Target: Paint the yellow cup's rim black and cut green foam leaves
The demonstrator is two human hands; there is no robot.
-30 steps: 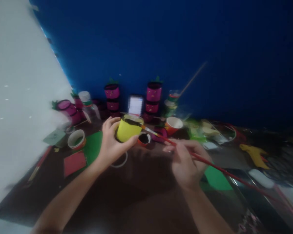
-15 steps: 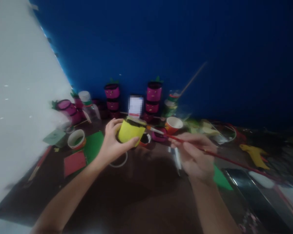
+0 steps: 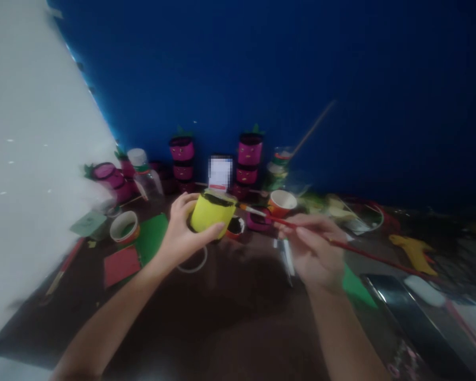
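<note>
My left hand [image 3: 184, 230] is wrapped round a yellow cup [image 3: 210, 217] with a dark painted band along its upper edge, held above the table and slightly tilted. In my right hand [image 3: 317, 248] is a long red paintbrush [image 3: 280, 219], its dark tip at the right side of the cup's rim. Below and behind the yellow cup stands a small cup of black paint [image 3: 235, 226]. A magenta ring-shaped piece [image 3: 258, 219] lies behind the brush, and an orange paper cup [image 3: 283, 203] stands beyond it.
Magenta stacked figures [image 3: 182, 153] stand along the blue wall, with a phone [image 3: 220, 172] between two of them. At left are a paper cup [image 3: 124, 227], red paper [image 3: 122, 265] and another brush [image 3: 65, 267]. At right lie a yellow glue gun [image 3: 414, 251] and a dark shiny slab [image 3: 404, 312].
The yellow cup has shifted very slightly left in my left hand. My right hand and the brush have moved a little left, the tip staying by the rim.
</note>
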